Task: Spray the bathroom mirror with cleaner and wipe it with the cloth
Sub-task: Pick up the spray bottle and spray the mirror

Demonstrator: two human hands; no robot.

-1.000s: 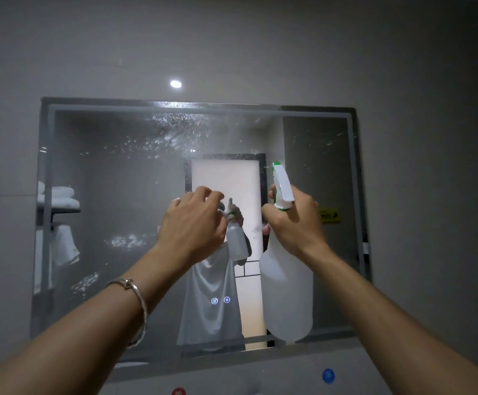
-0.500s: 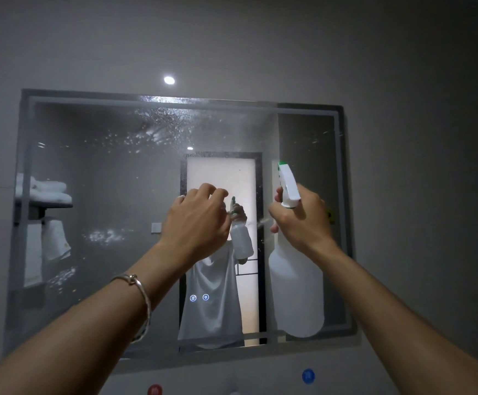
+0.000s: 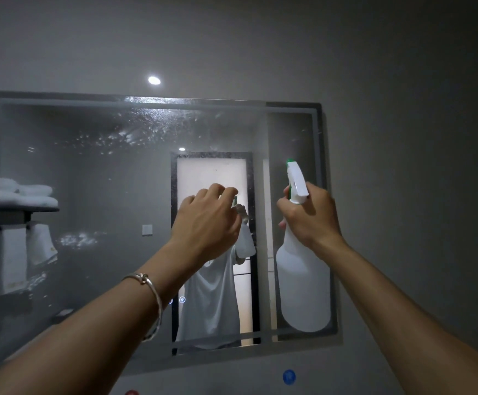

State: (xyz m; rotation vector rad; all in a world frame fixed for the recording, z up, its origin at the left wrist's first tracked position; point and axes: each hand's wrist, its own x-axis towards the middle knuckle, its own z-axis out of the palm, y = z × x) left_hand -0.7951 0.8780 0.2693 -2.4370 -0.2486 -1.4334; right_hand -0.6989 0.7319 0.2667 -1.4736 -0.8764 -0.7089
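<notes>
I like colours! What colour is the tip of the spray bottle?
Green tip, clearest in the head view.

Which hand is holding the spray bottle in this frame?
The right hand grips the white spray bottle at its neck; the left hand, the one with the bracelet, is curled, nothing visible in it.

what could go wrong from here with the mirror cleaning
1. Droplets speckle the upper mirror, yet no cloth shows in the left hand, whose fingers are curled. If they are left unwiped, they may run down or dry into streaks.
2. The right hand grips the spray bottle near the mirror's right edge, so another squeeze may put mist on the wall instead of the glass.
</notes>
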